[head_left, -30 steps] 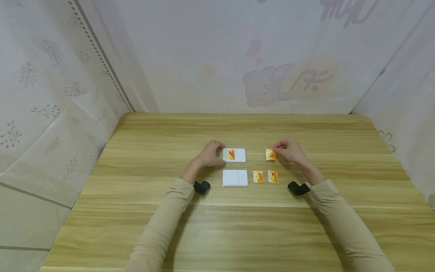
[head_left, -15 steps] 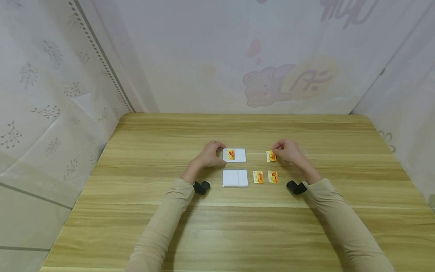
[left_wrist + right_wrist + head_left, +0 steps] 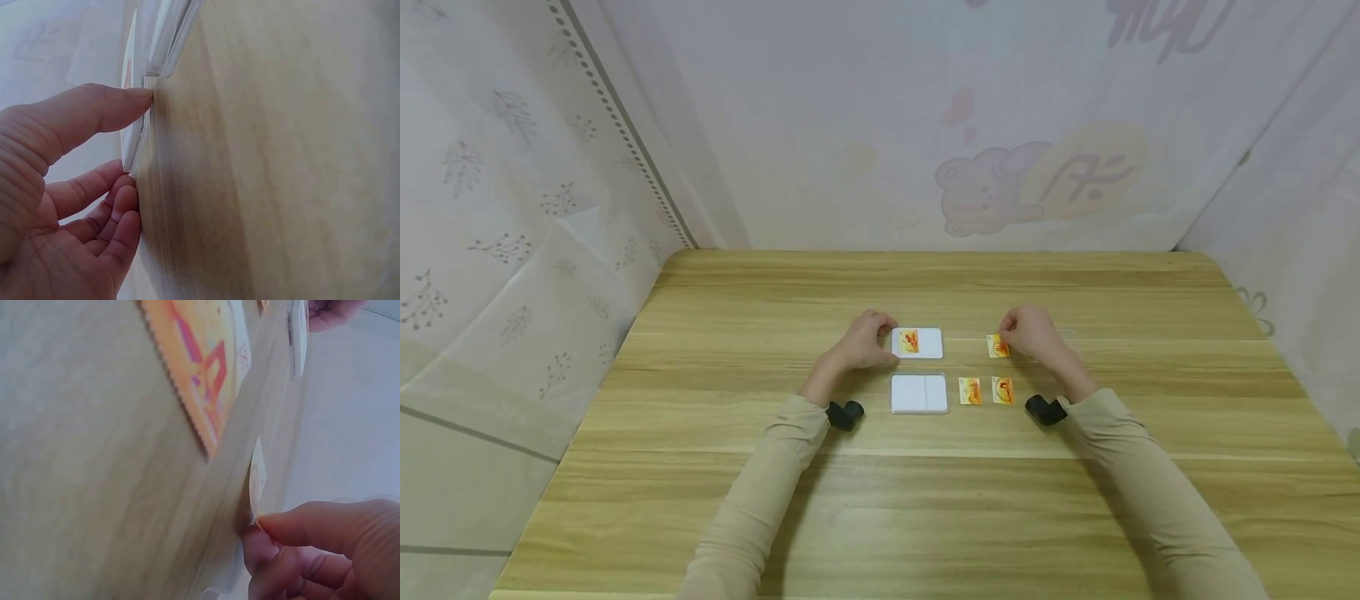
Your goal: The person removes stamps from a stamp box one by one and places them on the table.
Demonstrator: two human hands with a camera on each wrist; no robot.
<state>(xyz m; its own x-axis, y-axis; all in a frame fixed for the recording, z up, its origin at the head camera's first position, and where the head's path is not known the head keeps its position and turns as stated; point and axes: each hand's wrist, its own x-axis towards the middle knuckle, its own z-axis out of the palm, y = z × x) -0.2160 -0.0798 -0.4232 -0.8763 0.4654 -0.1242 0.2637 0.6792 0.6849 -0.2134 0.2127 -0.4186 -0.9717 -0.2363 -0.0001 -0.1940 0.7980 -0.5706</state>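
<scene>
My left hand [image 3: 861, 340] holds the left end of a clear flat case [image 3: 931, 342], thumb on its near edge and fingers at its far edge. A yellow-and-red stamp [image 3: 909, 341] lies on the left part of the case's white insert. In the right wrist view, the thumb and forefinger of my right hand [image 3: 312, 550] pinch a stamp [image 3: 257, 478] by its edge, tilted up from the table. Two more stamps, a left one [image 3: 970, 391] and a right one [image 3: 1002, 390], lie flat nearer me. The right one's perforated edge shows in the right wrist view.
A second clear case [image 3: 919, 392] with a white insert lies just in front of the held one, left of the two flat stamps. Behind my right hand, a faint transparent piece [image 3: 1067, 335] is partly hidden. Patterned curtains [image 3: 820, 125] stand behind the wooden table [image 3: 880, 517].
My right hand has shifted slightly left, and its grip on the stamp's upper right has changed a little. The left hand and the cases stay in place.
</scene>
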